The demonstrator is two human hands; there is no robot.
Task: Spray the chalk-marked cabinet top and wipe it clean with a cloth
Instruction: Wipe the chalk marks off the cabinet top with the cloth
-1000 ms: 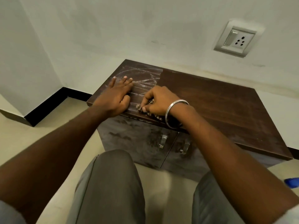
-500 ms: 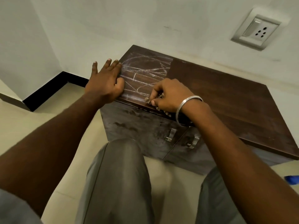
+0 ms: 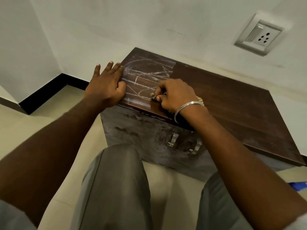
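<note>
Cabinet top [image 3: 224, 100]: left hand [image 3: 106, 87] flat, fingers spread; right hand [image 3: 176, 95] clutching cloth [image 3: 153, 96].

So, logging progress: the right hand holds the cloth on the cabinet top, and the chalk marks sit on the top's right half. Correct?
Not quite. In the head view the chalk marks cover the left end of the cabinet top; its right part is bare. The right hand does hold the cloth there.

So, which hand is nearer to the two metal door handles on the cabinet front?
The right. The right hand presses a cloth at the top's front edge, almost directly above the handles. The left hand rests at the top's left edge, farther away.
</note>
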